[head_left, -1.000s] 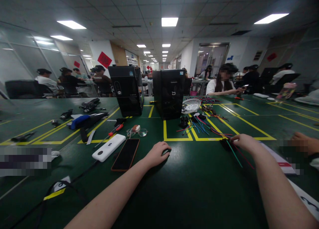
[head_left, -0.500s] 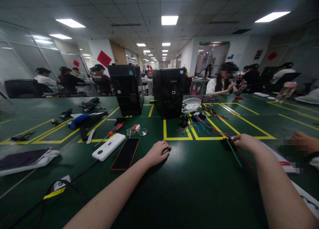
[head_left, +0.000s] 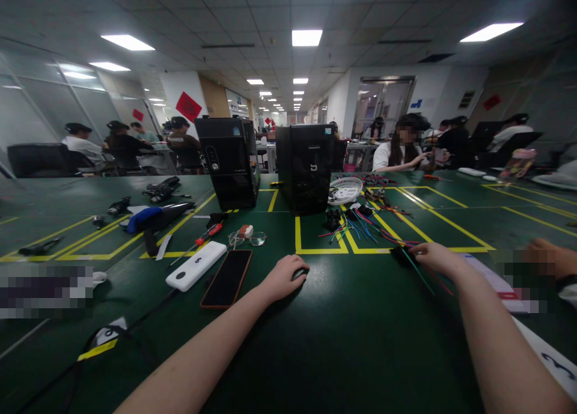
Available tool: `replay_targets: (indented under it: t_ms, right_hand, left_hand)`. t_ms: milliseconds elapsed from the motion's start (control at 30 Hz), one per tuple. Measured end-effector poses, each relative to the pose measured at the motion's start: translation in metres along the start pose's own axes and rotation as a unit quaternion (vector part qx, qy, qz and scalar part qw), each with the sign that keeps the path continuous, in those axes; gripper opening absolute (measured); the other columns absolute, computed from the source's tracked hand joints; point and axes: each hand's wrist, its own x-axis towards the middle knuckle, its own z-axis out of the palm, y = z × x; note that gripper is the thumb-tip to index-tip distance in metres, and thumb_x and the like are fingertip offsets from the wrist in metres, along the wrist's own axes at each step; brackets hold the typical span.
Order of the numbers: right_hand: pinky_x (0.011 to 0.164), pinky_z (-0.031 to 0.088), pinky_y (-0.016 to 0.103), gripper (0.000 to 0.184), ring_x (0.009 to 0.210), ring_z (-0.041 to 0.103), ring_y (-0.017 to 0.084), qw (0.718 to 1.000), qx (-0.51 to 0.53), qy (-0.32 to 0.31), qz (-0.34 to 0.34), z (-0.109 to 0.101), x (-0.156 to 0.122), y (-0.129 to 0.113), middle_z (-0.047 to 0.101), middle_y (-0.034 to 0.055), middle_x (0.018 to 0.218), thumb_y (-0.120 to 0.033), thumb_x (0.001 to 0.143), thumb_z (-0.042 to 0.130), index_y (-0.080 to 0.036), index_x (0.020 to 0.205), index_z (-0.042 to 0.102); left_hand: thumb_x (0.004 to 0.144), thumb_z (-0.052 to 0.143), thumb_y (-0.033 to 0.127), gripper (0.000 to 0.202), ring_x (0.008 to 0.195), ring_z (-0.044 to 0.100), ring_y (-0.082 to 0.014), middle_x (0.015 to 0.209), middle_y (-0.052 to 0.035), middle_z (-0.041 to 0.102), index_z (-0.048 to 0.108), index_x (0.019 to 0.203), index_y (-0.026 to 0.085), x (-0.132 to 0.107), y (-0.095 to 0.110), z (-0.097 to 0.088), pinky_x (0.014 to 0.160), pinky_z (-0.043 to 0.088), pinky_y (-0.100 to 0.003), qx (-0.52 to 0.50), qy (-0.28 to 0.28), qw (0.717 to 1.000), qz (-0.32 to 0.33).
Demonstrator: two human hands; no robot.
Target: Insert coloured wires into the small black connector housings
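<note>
On the green table, my left hand (head_left: 285, 277) rests with its fingers curled in; a dark spot shows inside the curl, and I cannot make out whether anything is held. My right hand (head_left: 435, 259) is closed at the fingertips on a black connector with wires (head_left: 421, 273). Its green and red strands trail down towards me over the table. Just beyond that hand lies a spread of coloured wires (head_left: 360, 222) with black plugs (head_left: 333, 218). Left of my left hand is a phone (head_left: 226, 279) in a brown-edged case.
Two black computer towers (head_left: 229, 167) stand upright mid-table, with a white basket (head_left: 346, 190) beside the right one. A white power bank (head_left: 197, 266), glasses (head_left: 247, 238) and a red screwdriver (head_left: 210, 234) lie left. Another person's hand (head_left: 550, 258) is at far right.
My right hand has shifted slightly left, and the black connector with its wires has moved along with it. My left hand stays in place.
</note>
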Motion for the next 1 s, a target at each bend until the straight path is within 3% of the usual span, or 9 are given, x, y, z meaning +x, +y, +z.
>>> replay_targets:
  t_ms: [133,267,400,500,600,700,900,1000]
  right_hand:
    - [0.066,0.043,0.022,0.041,0.077,0.060,0.016,0.994,0.049,-0.070,-0.068,0.008,-0.006,-0.031,0.066,0.0058,0.095,-0.013,0.070,0.050,-0.016,0.107,0.065]
    - [0.064,0.041,0.023,0.041,0.070,0.057,0.015,0.971,0.059,-0.111,-0.205,0.022,-0.030,-0.091,0.064,0.0042,0.081,-0.015,0.073,0.049,-0.017,0.111,0.064]
    - [0.070,0.039,0.024,0.041,0.076,0.054,0.015,0.926,0.066,-0.081,-0.363,0.043,-0.064,-0.150,0.060,0.0051,0.087,-0.014,0.077,0.045,-0.022,0.112,0.063]
    - [0.074,0.038,0.024,0.039,0.080,0.052,0.015,0.906,0.056,-0.043,-0.418,0.059,-0.083,-0.177,0.056,0.0061,0.087,-0.014,0.081,0.042,-0.022,0.115,0.060]
    - [0.074,0.037,0.024,0.038,0.080,0.050,0.015,0.902,0.036,-0.004,-0.430,0.071,-0.092,-0.188,0.053,0.0063,0.088,-0.014,0.084,0.040,-0.021,0.117,0.058]
    - [0.074,0.037,0.024,0.039,0.081,0.049,0.014,0.900,0.027,0.008,-0.435,0.076,-0.094,-0.189,0.052,0.0057,0.091,-0.013,0.085,0.040,-0.023,0.120,0.055]
    - [0.073,0.038,0.025,0.039,0.082,0.048,0.015,0.897,0.023,0.026,-0.440,0.079,-0.096,-0.190,0.051,0.0052,0.090,-0.013,0.086,0.041,-0.024,0.121,0.053]
    - [0.078,0.040,0.028,0.031,0.089,0.048,0.017,0.894,0.048,0.051,-0.443,0.081,-0.098,-0.191,0.052,0.0063,0.095,-0.022,0.086,0.045,-0.023,0.115,0.057]
  left_hand:
    - [0.084,0.051,0.027,0.023,0.102,0.051,-0.0202,0.107,-0.0051,0.056,0.059,0.105,0.022,0.001,-0.001,0.000,0.092,0.040,-0.035,-0.006,0.003,1.000,0.001]
    - [0.086,0.049,0.028,0.024,0.102,0.051,-0.0191,0.106,-0.0050,0.058,0.057,0.107,0.021,0.001,-0.003,0.001,0.092,0.040,-0.033,-0.033,0.019,0.999,-0.002]
    - [0.090,0.042,0.030,0.025,0.101,0.052,-0.0187,0.106,-0.0056,0.058,0.057,0.107,0.020,0.003,-0.006,0.004,0.091,0.040,-0.032,-0.055,0.046,0.997,-0.013]
    - [0.091,0.038,0.030,0.026,0.096,0.053,-0.0185,0.098,-0.0058,0.060,0.059,0.100,0.018,0.006,-0.012,0.009,0.089,0.041,-0.032,-0.061,0.081,0.994,-0.030]
    - [0.092,0.035,0.031,0.028,0.088,0.055,-0.0181,0.089,-0.0050,0.060,0.059,0.089,0.017,0.008,-0.017,0.013,0.082,0.043,-0.031,-0.074,0.113,0.989,-0.065]
    - [0.091,0.035,0.030,0.026,0.090,0.054,-0.0181,0.093,-0.0051,0.060,0.058,0.094,0.018,0.009,-0.021,0.014,0.082,0.043,-0.031,-0.089,0.139,0.983,-0.085]
    - [0.089,0.037,0.026,0.025,0.084,0.054,-0.0171,0.085,-0.0039,0.058,0.059,0.081,0.018,0.009,-0.019,0.012,0.079,0.043,-0.029,-0.062,0.114,0.989,-0.073]
    - [0.089,0.037,0.026,0.025,0.084,0.054,-0.0169,0.084,-0.0038,0.057,0.059,0.080,0.018,0.009,-0.018,0.011,0.079,0.042,-0.029,-0.060,0.111,0.989,-0.076]
